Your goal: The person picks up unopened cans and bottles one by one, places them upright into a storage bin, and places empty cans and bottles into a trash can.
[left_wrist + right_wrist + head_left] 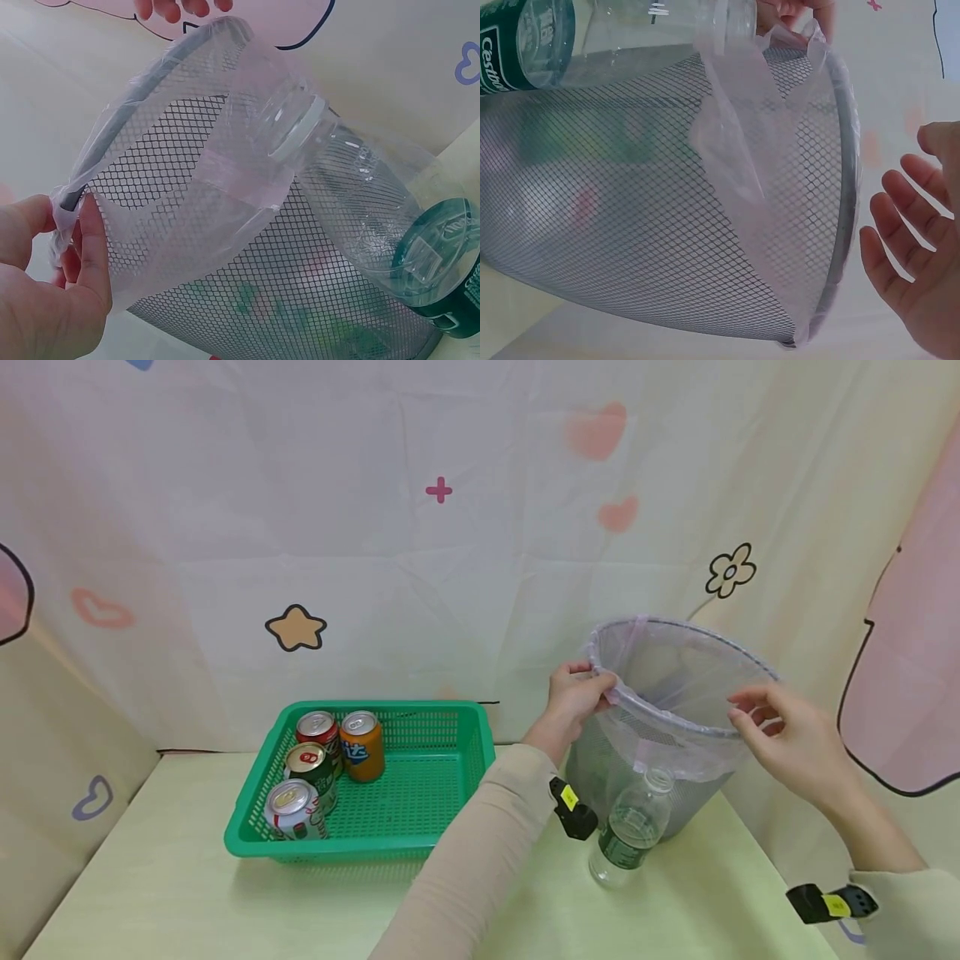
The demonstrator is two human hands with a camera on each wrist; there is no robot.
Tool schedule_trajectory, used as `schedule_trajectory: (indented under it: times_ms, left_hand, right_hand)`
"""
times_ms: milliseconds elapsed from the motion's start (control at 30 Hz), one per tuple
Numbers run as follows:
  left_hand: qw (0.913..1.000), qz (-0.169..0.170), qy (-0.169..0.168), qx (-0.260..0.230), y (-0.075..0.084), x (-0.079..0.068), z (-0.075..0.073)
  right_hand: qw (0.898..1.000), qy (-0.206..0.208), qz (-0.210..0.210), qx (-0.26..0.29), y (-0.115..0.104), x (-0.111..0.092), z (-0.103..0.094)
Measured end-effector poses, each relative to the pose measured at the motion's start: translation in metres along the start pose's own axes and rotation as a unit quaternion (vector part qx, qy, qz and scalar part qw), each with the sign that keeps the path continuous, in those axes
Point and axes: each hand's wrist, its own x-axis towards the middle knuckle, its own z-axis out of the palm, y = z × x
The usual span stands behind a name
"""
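A grey mesh wastebasket [630, 217] stands at the right, lined with a thin pale-pink plastic bag [645, 739] folded over its rim. My left hand [573, 702] grips the bag at the rim's left side, thumb on one side and fingers on the other in the left wrist view. My right hand [798, 739] is beside the rim's right side, its fingers loosely bent and holding nothing. In the right wrist view a gap shows between those fingers [904, 217] and the rim. A clear plastic bottle [633, 827] with a green label stands upright in front of the wastebasket.
Left of the wastebasket sits a green plastic basket [442, 841]. Inside it are an orange can [363, 747], a red can [318, 727], a dark green can [312, 768] and a white can [295, 810]. A patterned curtain [375, 527] hangs behind the table [172, 893].
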Motion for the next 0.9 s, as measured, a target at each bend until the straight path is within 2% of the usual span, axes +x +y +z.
schedule_trajectory:
  times_ms: [433, 900]
  left_hand:
    - [1.0, 0.0, 0.005, 0.001, 0.0, -0.001, 0.001]
    - [1.0, 0.004, 0.002, -0.008, 0.0, 0.0, 0.0]
  right_hand:
    - [0.996, 0.061, 0.008, 0.057, -0.001, -0.041, 0.019]
    - [0.988, 0.082, 0.082, 0.102, -0.003, -0.076, 0.049]
